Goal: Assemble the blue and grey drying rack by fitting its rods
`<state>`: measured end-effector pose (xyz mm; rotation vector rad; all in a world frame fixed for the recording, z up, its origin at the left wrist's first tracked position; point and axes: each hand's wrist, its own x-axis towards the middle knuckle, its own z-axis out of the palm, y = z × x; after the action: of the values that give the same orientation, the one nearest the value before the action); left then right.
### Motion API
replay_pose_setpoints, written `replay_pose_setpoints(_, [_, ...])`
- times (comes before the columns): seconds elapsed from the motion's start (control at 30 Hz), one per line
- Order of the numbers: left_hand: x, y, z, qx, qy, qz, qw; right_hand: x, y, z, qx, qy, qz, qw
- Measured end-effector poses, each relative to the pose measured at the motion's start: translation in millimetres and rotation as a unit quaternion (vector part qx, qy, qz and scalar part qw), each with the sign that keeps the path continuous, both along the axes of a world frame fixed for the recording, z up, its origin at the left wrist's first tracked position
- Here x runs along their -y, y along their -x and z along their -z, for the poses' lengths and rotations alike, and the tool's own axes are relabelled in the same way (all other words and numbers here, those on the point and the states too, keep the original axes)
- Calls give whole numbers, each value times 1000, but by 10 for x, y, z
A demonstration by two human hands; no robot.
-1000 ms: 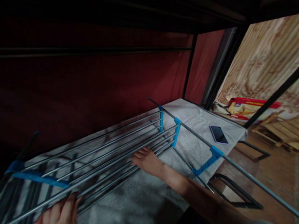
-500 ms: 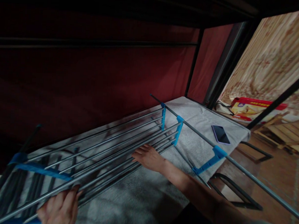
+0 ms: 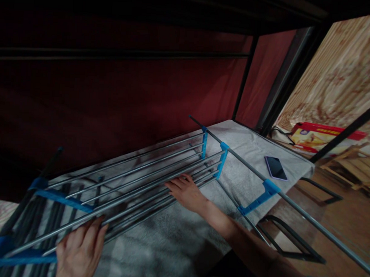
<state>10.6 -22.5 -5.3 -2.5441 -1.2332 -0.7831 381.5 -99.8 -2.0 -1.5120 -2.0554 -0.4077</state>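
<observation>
Nearest, at lower left, the left hand (image 3: 80, 248) lies over the rods of a metal rack (image 3: 133, 194), its fingers bent across them and its thumb set apart; the fingertips are hidden, so I cannot tell whether it grips. The rack spreads over a grey blanket (image 3: 156, 243) on a bed, its rods running from the lower left toward the middle of the view. Blue end pieces (image 3: 62, 199) hold the rods at the left, near a bundle of dark tubes (image 3: 31, 219). Farther along, the right hand (image 3: 185, 192) reaches in with its fingers together and bent over the rods; how firmly it closes I cannot tell either. Beyond it stand the blue pieces of the far end (image 3: 222, 160), joined to a long side tube (image 3: 322, 229) that slants down to the right past the bed's edge. A phone (image 3: 275, 167) lies flat on the blanket past that tube. Behind the rack hangs a red curtain (image 3: 128, 99), framed by black posts (image 3: 245, 80). Off to the right, on the floor, are a wooden slatted piece (image 3: 355, 170) and, behind it, a red and yellow box (image 3: 318, 140), before a patterned curtain (image 3: 341, 72).
</observation>
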Motion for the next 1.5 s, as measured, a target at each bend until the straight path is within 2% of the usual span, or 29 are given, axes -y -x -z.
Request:
replay_pose_setpoints(0.17, [-22,-38,8,-69,-60,-46,995,104,-139,123,-26,-15,62,998])
replay_pose_setpoints(0.37, [-145,-29,43,-89,-93,-50,990,73,-174,9,-3,22,87,996])
replay_pose_setpoints(0.6, [-59,-134,-10,-50,-77,-42,995,65,-146,-37,-8,33,98,995])
replay_pose_setpoints(0.77, [79,-239,-64,-29,-54,-61,996,138,-179,81,-32,-12,71,997])
replay_pose_setpoints(0.97, [223,-368,-48,50,4,-89,995,315,-183,316,-52,-57,57,995])
replay_pose_setpoints(1.17, [386,-401,217,94,-17,-119,988,508,-97,647,-108,-62,64,990])
replay_pose_setpoints(1.33, [631,-412,496,109,-25,-151,982,763,25,1213,-149,3,49,988])
replay_pose_setpoints(1.43, [797,-447,625,142,-1,-169,975,873,51,1515,-116,49,27,992])
replay_pose_setpoints(1.5, [892,-506,655,167,15,-172,971,902,44,1618,-87,84,23,992])
